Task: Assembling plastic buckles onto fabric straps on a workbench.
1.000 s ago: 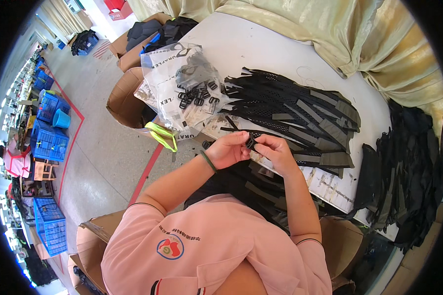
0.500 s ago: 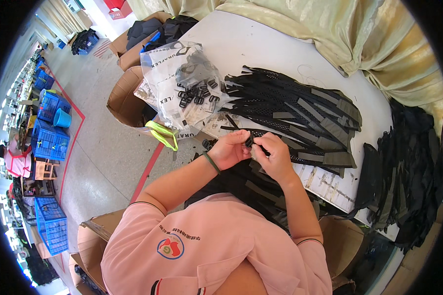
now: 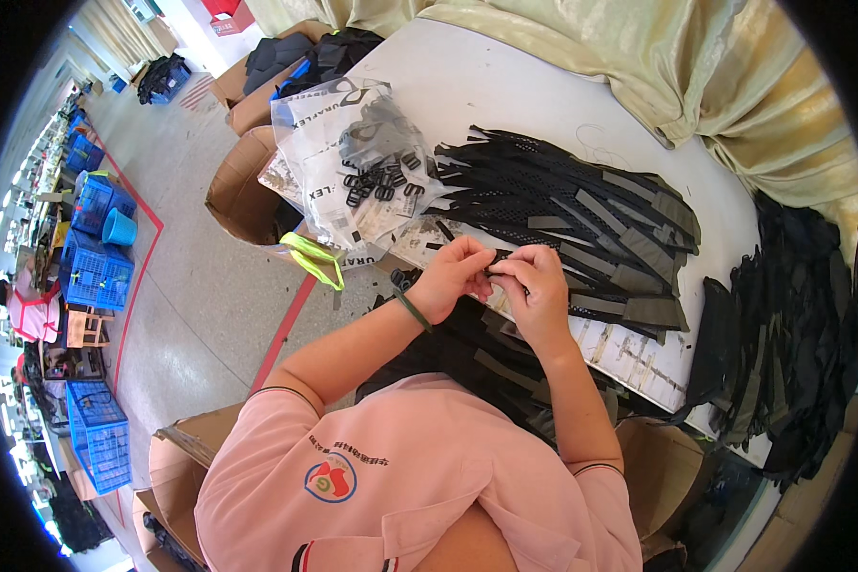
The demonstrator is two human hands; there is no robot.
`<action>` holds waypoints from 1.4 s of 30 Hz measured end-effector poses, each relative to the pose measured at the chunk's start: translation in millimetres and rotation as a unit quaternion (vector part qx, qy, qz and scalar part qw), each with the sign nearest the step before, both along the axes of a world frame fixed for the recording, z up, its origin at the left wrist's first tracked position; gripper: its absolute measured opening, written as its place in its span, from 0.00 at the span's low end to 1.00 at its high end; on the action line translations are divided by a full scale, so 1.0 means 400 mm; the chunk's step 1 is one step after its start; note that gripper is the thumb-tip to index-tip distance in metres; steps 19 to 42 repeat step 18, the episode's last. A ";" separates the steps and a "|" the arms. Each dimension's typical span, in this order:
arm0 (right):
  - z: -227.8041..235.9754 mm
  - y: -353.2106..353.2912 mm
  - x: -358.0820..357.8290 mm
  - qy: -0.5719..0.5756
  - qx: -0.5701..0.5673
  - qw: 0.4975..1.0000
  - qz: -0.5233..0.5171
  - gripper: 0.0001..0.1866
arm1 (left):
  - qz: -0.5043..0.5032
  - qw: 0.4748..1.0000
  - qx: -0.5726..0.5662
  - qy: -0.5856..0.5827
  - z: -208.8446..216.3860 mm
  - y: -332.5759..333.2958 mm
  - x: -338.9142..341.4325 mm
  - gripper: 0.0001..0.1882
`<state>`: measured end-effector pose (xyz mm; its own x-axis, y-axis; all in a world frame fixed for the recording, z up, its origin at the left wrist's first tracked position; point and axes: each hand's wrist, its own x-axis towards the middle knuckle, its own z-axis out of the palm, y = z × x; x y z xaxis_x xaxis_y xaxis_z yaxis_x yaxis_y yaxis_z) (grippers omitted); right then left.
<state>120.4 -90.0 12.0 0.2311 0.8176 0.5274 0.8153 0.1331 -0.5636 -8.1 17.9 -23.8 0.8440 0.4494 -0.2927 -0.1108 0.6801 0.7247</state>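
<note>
My left hand (image 3: 456, 278) and my right hand (image 3: 534, 288) meet over the near edge of the table, fingertips pinched together. Between them is a small black plastic buckle (image 3: 491, 271), mostly hidden by the fingers; whether a strap end is threaded through it I cannot tell. More black buckles (image 3: 401, 279) show beside my left palm, by the green wristband. Just beyond my hands lies a pile of black mesh straps (image 3: 543, 200) with grey-green ends. To their left, a clear plastic bag (image 3: 310, 176) holds several loose black buckles (image 3: 383, 181).
An open cardboard box (image 3: 243, 186) stands against the table's left side, with a neon-yellow strip (image 3: 313, 259) near it. Black fabric pieces (image 3: 791, 334) hang over the right edge. A cream curtain (image 3: 763, 105) borders the far side. Blue crates (image 3: 95, 276) line the left floor.
My fingers have closed in around the buckle, which showed more plainly before. The left hand's fingers have lifted and bent; the right hand has shifted slightly.
</note>
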 end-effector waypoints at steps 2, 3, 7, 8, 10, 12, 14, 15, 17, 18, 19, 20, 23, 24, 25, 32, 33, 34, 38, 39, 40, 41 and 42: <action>-0.006 0.002 -0.004 0.068 0.022 0.997 0.037 0.11 | 0.047 0.992 0.115 0.022 0.011 -0.007 0.015 0.07; -0.007 0.002 -0.007 0.136 0.045 0.987 0.073 0.10 | 0.047 0.992 0.115 0.022 0.003 -0.005 0.017 0.07; 0.017 -0.012 -0.005 0.486 -0.116 0.861 0.098 0.08 | 0.066 0.972 0.225 -0.004 -0.009 -0.002 0.021 0.07; 0.006 -0.013 -0.003 0.486 -0.116 0.861 0.097 0.08 | 0.074 0.966 0.249 0.008 -0.002 -0.004 0.020 0.07; -0.021 -0.010 0.001 0.564 -0.132 0.812 0.072 0.11 | 0.074 0.959 0.275 0.009 0.005 -0.010 0.020 0.07; -0.026 -0.012 0.002 0.577 -0.129 0.805 0.058 0.12 | 0.073 0.951 0.301 0.010 0.010 -0.015 0.017 0.06; -0.026 -0.014 0.000 0.589 -0.127 0.797 0.044 0.13 | 0.061 0.936 0.347 0.000 0.014 -0.018 0.010 0.06; -0.024 -0.016 0.000 0.594 -0.121 0.795 0.036 0.13 | 0.060 0.936 0.348 0.000 0.014 -0.020 0.008 0.06; -0.031 -0.020 0.002 0.602 -0.105 0.791 0.026 0.13 | 0.053 0.934 0.352 -0.022 0.014 -0.024 0.004 0.05; -0.043 -0.023 0.005 0.606 -0.094 0.789 0.022 0.13 | 0.052 0.934 0.352 -0.022 0.014 -0.025 0.005 0.05; -0.043 -0.023 0.005 0.606 -0.094 0.789 0.022 0.13 | 0.052 0.934 0.352 -0.022 0.014 -0.025 0.005 0.05; -0.043 -0.023 0.005 0.606 -0.094 0.789 0.022 0.13 | 0.052 0.934 0.352 -0.022 0.014 -0.025 0.005 0.05; -0.043 -0.023 0.005 0.606 -0.094 0.789 0.022 0.13 | 0.052 0.934 0.352 -0.022 0.014 -0.025 0.005 0.05; -0.043 -0.023 0.005 0.606 -0.094 0.789 0.022 0.13 | 0.052 0.934 0.352 -0.022 0.014 -0.025 0.005 0.05; -0.043 -0.023 0.005 0.606 -0.094 0.789 0.022 0.13 | 0.052 0.934 0.352 -0.022 0.014 -0.025 0.005 0.05; -0.043 -0.023 0.005 0.606 -0.094 0.789 0.022 0.13 | 0.052 0.934 0.352 -0.022 0.014 -0.025 0.005 0.05; -0.043 -0.023 0.005 0.606 -0.094 0.789 0.022 0.13 | 0.052 0.934 0.352 -0.022 0.014 -0.025 0.005 0.05; -0.043 -0.023 0.005 0.606 -0.094 0.789 0.022 0.13 | 0.052 0.934 0.352 -0.022 0.014 -0.025 0.005 0.05; -0.043 -0.023 0.005 0.606 -0.094 0.789 0.022 0.13 | 0.052 0.934 0.352 -0.022 0.014 -0.025 0.005 0.05; -0.043 -0.023 0.005 0.606 -0.094 0.789 0.022 0.13 | 0.052 0.934 0.352 -0.022 0.014 -0.025 0.005 0.05; -0.043 -0.023 0.005 0.606 -0.094 0.789 0.022 0.13 | 0.052 0.934 0.352 -0.022 0.014 -0.025 0.005 0.05; -0.043 -0.023 0.005 0.606 -0.094 0.789 0.022 0.13 | 0.052 0.934 0.352 -0.022 0.014 -0.025 0.005 0.05; -0.043 -0.023 0.005 0.606 -0.094 0.789 0.022 0.13 | 0.052 0.934 0.352 -0.022 0.014 -0.025 0.005 0.05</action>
